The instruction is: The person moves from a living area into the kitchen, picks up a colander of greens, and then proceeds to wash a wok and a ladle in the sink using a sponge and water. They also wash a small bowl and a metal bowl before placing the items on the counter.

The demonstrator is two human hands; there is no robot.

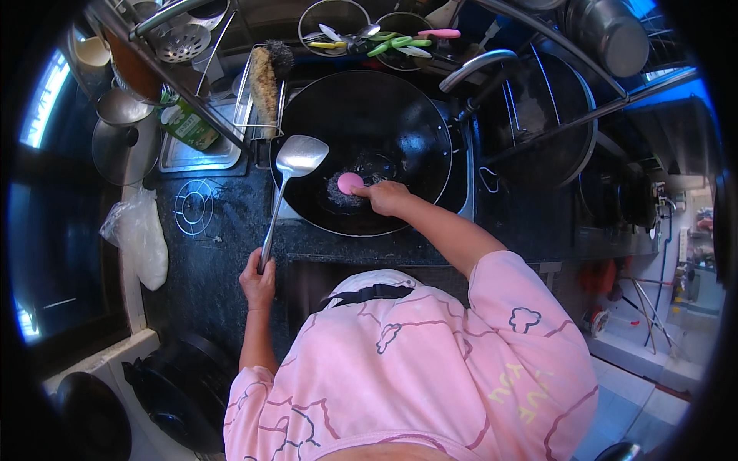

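Observation:
A large black wok (340, 109) stands before me in the sink area. With my left hand (258, 282) I hold the handle of a metal wok spatula (302, 154), its blade raised at the wok's left rim. My right hand (387, 197) reaches into the wok, fingers on a round pink object (350, 183) near the bottom. Whitish wet bits or suds lie around the pink object; which of these they are I cannot tell. A curved metal faucet (481, 64) reaches over the wok's far right side.
Left of the wok, a wire rack holds a loofah (264, 86). A metal tray (202, 164) bears a green bottle (190, 124). A round wire stand (194, 207) and a plastic bag (144, 239) are nearer. Utensil baskets (334, 7) stand behind; a large dark lid or pan (536, 115) lies right.

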